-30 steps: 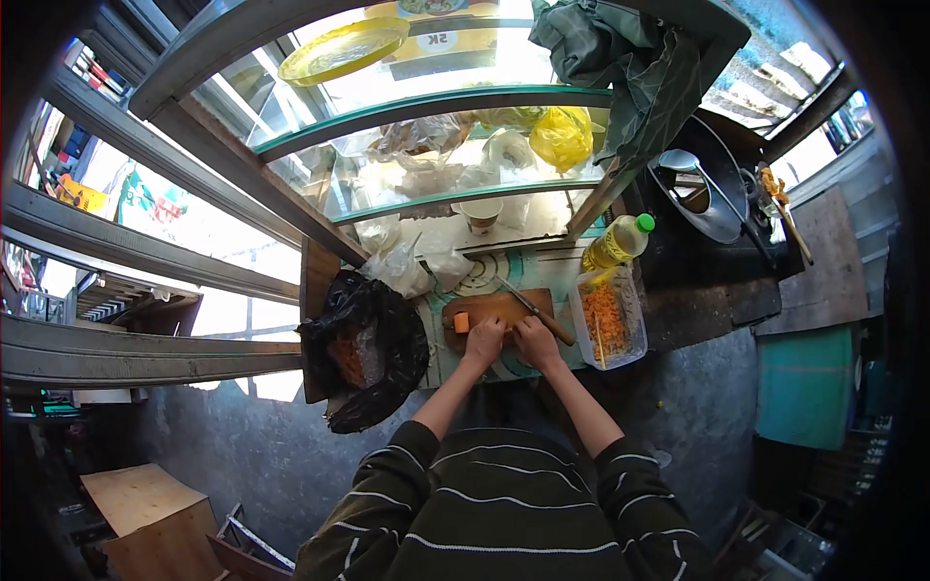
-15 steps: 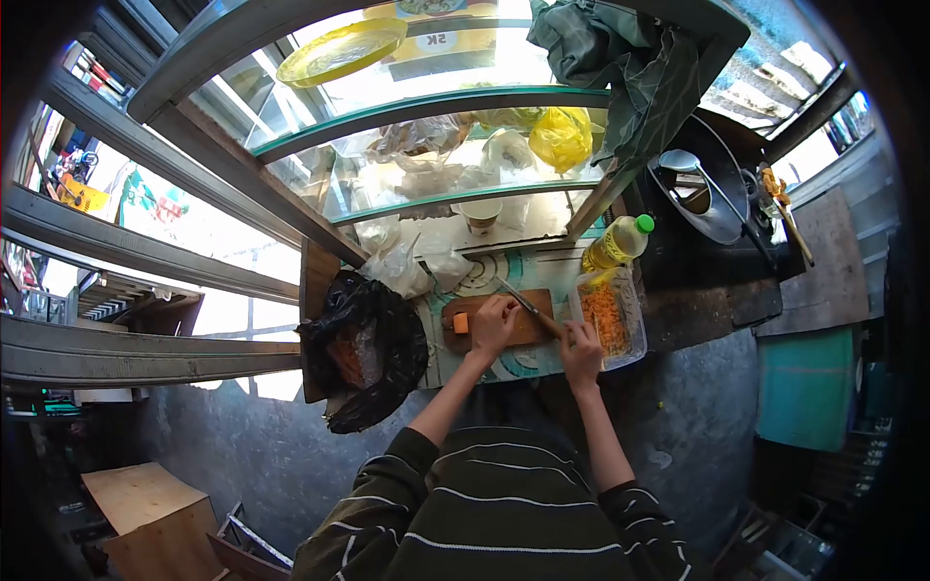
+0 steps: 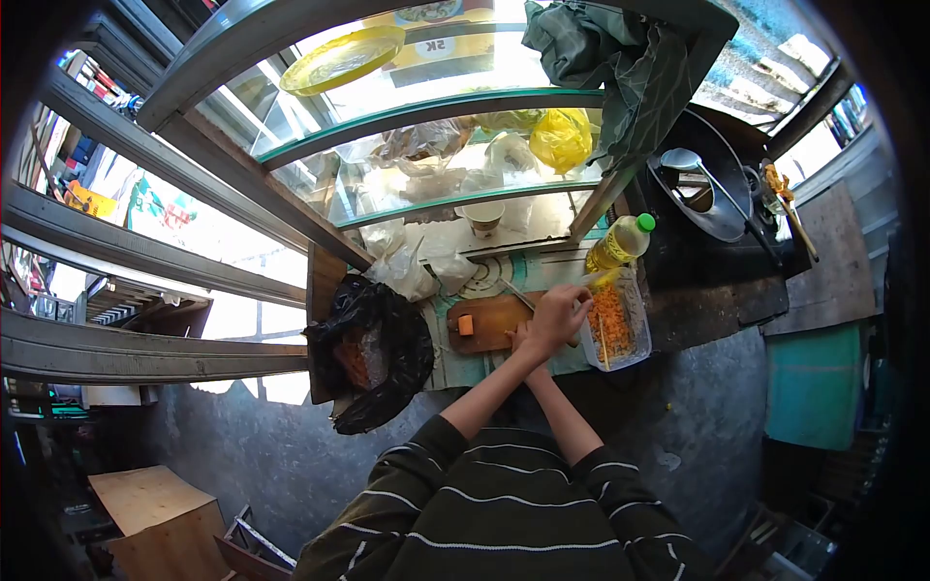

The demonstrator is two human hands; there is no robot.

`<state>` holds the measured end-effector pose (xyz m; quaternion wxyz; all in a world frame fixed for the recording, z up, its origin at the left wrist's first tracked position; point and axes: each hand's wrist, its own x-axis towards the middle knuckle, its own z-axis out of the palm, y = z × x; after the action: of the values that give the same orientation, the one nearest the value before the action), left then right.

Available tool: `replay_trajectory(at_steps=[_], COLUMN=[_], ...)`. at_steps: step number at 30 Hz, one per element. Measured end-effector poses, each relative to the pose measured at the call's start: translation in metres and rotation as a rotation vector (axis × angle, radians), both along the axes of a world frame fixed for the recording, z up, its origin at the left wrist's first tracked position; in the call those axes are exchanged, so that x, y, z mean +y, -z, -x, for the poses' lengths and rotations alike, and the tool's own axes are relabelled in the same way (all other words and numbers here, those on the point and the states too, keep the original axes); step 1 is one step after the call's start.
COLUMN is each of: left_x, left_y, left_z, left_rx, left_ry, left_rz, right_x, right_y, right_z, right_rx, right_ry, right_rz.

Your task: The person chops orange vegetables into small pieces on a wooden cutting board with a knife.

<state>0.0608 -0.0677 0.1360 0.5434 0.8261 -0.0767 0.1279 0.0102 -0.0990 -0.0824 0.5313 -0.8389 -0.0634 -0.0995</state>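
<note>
My left arm crosses over my right. My left hand hangs by the left edge of a clear plastic container, its fingers bent but apart. The container holds shredded orange carrot, with a pale orange strip upright among it. Partly hidden behind my left wrist, my right hand rests curled at the right part of a wooden cutting board; what it holds, if anything, is hidden. A knife slants across the board's right end, mostly covered by my left hand. A cut block of carrot sits on the board's left.
A black plastic bag with orange contents stands left. An oil bottle with a green cap stands behind the container. A wok with a ladle is at right. A glass display case and white plastic bags are behind the board.
My left hand has moved right from the board, crossing over to the container. My right hand has shifted left, away from the knife's handle end. A pale strip now shows in the container.
</note>
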Motion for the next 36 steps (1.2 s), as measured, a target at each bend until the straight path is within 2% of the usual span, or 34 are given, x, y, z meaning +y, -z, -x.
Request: replay_trajectory(at_steps=[1,2,3,4,8,10,11,13,14,16,17,19,20,23,27,29,30,32,33,35,36], left_x=[-0.016,-0.032,-0.047,-0.054,-0.053,-0.027,-0.009,0.030,0.048,0.075,0.081,0.087,0.087,0.088,0.088,0.088,0.087,0.086,0.086,0.079,0.069], left_y=[0.001,0.007,0.016,0.017,0.016,0.014,0.017,0.033,0.041,0.078,0.092,0.108,0.113,0.117,0.122,0.126,0.127,0.125,0.121,0.109,0.098], left_z=[0.003,0.004,0.004,0.006,0.016,0.023,0.025,0.030,0.035,0.046,0.051,0.060,0.063,0.068,0.066,0.063,0.062,0.059,0.058,0.052,0.048], left_rx=[-0.035,-0.036,-0.079,-0.123,-0.055,-0.080,-0.081,0.010,0.103,0.121,0.121,0.194,0.191,0.179,0.105,0.092,0.071,0.048,0.062,0.070,0.016], left_ry=[0.038,0.037,0.078,0.118,0.090,-0.045,-0.133,-0.253,-0.285,-0.202,-0.202,-0.094,-0.093,-0.086,-0.066,-0.040,-0.010,0.018,0.006,-0.005,-0.038], left_rz=[-0.010,-0.007,-0.114,-0.220,-0.164,-0.066,-0.037,-0.039,-0.071,-0.343,-0.344,-0.583,-0.582,-0.618,-0.627,-0.639,-0.702,-0.769,-0.758,-0.745,-0.579], right_x=[0.001,0.002,0.005,0.004,-0.002,-0.008,-0.016,-0.038,-0.053,-0.089,-0.106,-0.131,-0.138,-0.135,-0.112,-0.094,-0.085,-0.067,-0.061,-0.055,-0.057], right_y=[-0.020,-0.055,-0.080,-0.081,-0.082,-0.096,-0.107,-0.158,-0.173,-0.178,-0.174,-0.165,-0.160,-0.174,-0.184,-0.177,-0.173,-0.164,-0.159,-0.146,-0.128], right_z=[0.001,0.004,0.006,0.006,0.003,-0.001,-0.001,-0.001,-0.003,-0.016,-0.021,-0.026,-0.028,-0.029,-0.024,-0.020,-0.019,-0.016,-0.015,-0.015,-0.014], right_rx=[-0.002,-0.016,-0.029,-0.007,-0.008,-0.089,-0.084,-0.013,0.022,0.033,0.011,0.057,0.104,0.193,0.137,0.086,0.086,-0.058,-0.060,-0.089,0.023], right_ry=[-0.002,-0.064,-0.125,-0.135,-0.142,-0.073,-0.067,0.105,0.184,0.309,0.356,0.332,0.306,0.314,0.327,0.246,0.246,0.031,0.033,-0.067,-0.107], right_rz=[0.002,0.484,0.967,0.983,0.869,0.508,0.507,0.270,0.279,0.349,0.412,0.491,0.570,0.576,0.551,0.376,0.376,0.460,0.458,0.772,0.831])
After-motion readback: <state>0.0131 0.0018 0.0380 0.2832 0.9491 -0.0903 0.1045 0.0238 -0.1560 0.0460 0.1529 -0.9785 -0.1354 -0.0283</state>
